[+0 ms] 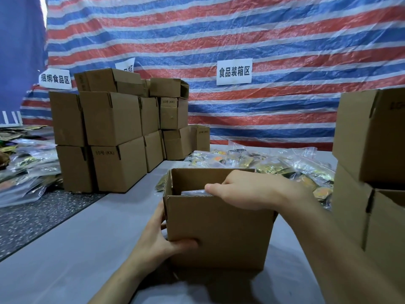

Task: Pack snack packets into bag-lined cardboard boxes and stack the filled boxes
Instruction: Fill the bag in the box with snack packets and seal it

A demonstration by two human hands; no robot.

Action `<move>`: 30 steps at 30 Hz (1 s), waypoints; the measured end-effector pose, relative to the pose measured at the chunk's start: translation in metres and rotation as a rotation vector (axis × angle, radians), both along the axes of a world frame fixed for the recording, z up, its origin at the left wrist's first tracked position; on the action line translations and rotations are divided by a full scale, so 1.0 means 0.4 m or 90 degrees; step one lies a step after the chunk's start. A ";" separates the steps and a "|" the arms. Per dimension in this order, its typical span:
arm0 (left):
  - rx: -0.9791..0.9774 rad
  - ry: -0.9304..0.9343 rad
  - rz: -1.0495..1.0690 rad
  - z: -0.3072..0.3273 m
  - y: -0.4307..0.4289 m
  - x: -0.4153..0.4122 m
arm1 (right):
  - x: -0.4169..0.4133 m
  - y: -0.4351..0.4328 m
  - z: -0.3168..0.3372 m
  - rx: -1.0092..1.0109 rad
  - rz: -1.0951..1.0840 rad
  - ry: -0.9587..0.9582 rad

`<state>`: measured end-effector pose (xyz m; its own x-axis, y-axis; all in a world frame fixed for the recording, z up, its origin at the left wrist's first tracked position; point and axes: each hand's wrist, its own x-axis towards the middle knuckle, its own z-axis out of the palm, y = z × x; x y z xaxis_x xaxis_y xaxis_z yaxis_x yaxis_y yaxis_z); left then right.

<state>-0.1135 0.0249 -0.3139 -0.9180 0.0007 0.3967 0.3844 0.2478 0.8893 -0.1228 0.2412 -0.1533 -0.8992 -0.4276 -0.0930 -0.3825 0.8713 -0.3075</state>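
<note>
Cardboard box [219, 227], open at the top, stands on the grey table [76, 249] in the middle of my feed, and I place everything else from it. The left hand [162, 235] grips the box's lower left corner, with the thumb pressed on the near face and the fingers wrapped round the left side. The right hand [243, 189] reaches over the near rim from the right, its thumb lying along that rim and its fingers curled down inside the box; whether they hold anything I cannot tell from here. Just under the thumb, inside the box, I see the glossy edge of a snack packet [192, 192]. Behind the box and to its right, a loose pile of packets [274, 163] spreads over the table. Left of the box and further back stands a wall of closed boxes [114, 137], stacked two and three high. Close on the box's right, two more boxes [372, 139] sit one on the other. Far behind the box hangs a striped tarp [241, 29] bearing a white sign [234, 71].
</note>
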 end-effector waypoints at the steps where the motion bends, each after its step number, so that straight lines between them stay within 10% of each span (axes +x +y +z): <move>1: 0.003 0.001 0.002 0.001 0.001 0.001 | -0.003 0.003 0.003 0.005 0.003 -0.012; 13: -0.001 0.018 0.015 -0.008 -0.002 -0.004 | -0.010 0.006 0.003 -0.041 -0.033 0.002; 22: 0.071 0.024 0.091 -0.013 -0.020 -0.024 | -0.126 0.101 0.000 -0.636 -0.067 0.341; 30: 0.148 0.021 0.107 -0.013 -0.022 -0.027 | -0.307 0.152 -0.265 -0.528 -0.279 0.137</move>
